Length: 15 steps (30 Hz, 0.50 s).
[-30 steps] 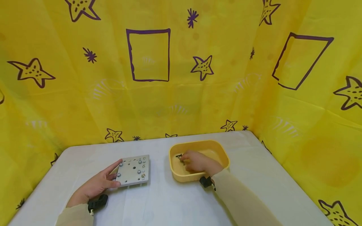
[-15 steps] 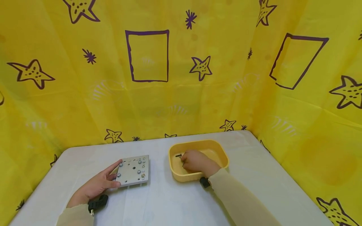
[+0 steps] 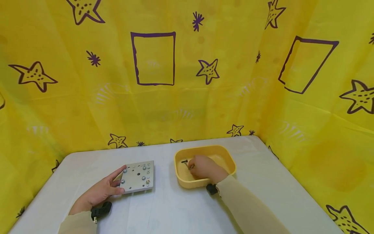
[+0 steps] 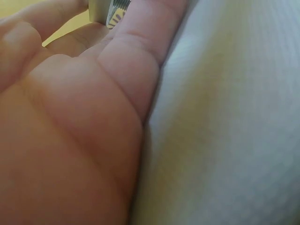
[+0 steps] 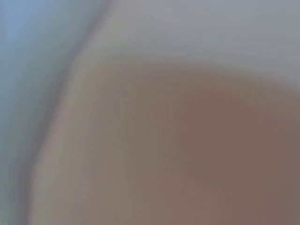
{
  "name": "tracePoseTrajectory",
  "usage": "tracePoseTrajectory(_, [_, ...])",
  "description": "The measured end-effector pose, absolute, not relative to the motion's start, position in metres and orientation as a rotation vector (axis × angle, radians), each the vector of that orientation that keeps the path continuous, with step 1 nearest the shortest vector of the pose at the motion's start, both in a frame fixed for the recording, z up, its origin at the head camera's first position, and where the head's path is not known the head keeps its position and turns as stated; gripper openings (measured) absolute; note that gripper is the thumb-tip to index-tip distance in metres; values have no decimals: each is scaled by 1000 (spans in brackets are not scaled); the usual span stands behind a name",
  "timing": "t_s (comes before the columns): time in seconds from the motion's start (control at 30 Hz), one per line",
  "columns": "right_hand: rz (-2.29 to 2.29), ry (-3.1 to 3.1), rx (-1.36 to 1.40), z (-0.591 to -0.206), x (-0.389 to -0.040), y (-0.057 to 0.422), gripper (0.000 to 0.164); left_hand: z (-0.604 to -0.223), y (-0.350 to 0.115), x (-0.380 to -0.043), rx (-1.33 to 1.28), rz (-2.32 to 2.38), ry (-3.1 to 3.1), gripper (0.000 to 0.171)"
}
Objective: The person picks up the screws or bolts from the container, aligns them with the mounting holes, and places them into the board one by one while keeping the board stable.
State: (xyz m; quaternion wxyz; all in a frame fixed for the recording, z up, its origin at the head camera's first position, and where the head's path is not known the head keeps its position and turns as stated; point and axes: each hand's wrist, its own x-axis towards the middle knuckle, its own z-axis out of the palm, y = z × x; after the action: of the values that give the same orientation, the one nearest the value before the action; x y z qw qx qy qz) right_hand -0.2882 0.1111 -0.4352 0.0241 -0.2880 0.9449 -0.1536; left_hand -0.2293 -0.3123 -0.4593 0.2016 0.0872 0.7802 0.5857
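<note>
My left hand (image 3: pixel 97 192) holds a flat silver metal plate (image 3: pixel 132 178) by its left side, thumb at the near corner and index finger along the far one. The plate has several holes and several bolts or screws in its top. In the left wrist view the palm (image 4: pixel 79 112) fills much of the picture, and only a corner of the plate (image 4: pixel 98 10) shows. My right hand (image 3: pixel 205 167) reaches into a yellow tray (image 3: pixel 191 184), its curled fingertips at a small metal piece (image 3: pixel 191 167). A dark-ended small part (image 3: pixel 184 161) lies just left of them.
A white-covered table (image 3: pixel 166 211) bears the plate and the tray, which stand apart with the tray to the right. Yellow patterned cloth (image 3: pixel 187 107) rises behind and at both sides. The right wrist view is blurred skin and sleeve.
My right fingers have shifted slightly in the tray, and a small metal piece now shows at their tips. The left hand and the plate have stayed still.
</note>
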Motion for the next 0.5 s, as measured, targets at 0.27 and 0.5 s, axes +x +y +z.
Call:
tracePoseTrajectory(0.27, [-1123, 2627, -433, -398, -288, 124, 24, -459, -312, -230, 251, 1639, 2179, 103])
tracePoseTrajectory(0.5, [-1634, 2275, -192, -375, -294, 91, 26, -460, -312, -229, 288, 1677, 2133, 103])
